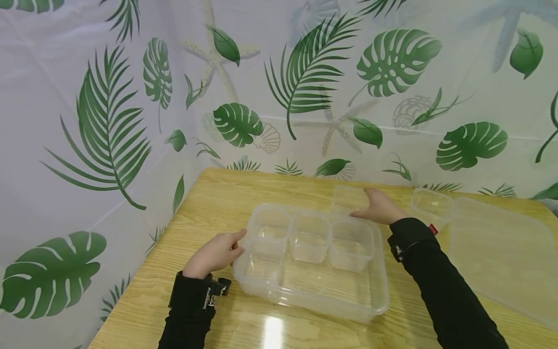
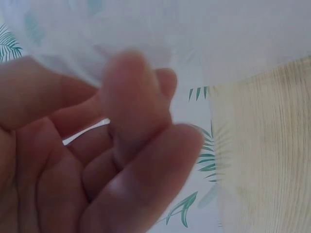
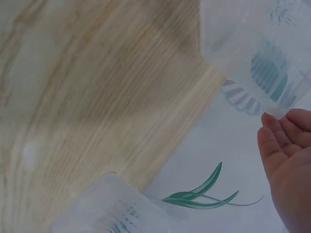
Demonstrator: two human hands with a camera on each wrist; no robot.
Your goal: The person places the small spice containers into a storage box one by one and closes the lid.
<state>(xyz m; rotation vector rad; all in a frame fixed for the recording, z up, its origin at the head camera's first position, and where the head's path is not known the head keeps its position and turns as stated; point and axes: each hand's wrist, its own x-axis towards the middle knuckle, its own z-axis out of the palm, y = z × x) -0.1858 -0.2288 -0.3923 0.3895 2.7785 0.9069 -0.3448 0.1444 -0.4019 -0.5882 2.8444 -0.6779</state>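
A large clear plastic container [image 1: 327, 310] sits in the middle of the wooden table, with several small clear boxes [image 1: 309, 247] along its left and far sides. At its left rim, my left hand [image 1: 215, 254] grips with thumb and index finger; the left wrist view shows this hand [image 2: 131, 126] close up, against the blurred plastic. Beyond the far rim, my right hand [image 1: 378, 207] pinches a small clear plastic box [image 1: 346, 198] by its edge. In the right wrist view, the fingertips of that hand [image 3: 291, 150] meet the corner of the box [image 3: 248, 53].
To the right of my right hand stands another small clear box [image 1: 431, 206]. A large translucent flat lid [image 1: 501, 252] lies on the right of the table [image 1: 226, 189]. A leaf-patterned cloth [image 1: 244, 82] rises behind the table and along its left side.
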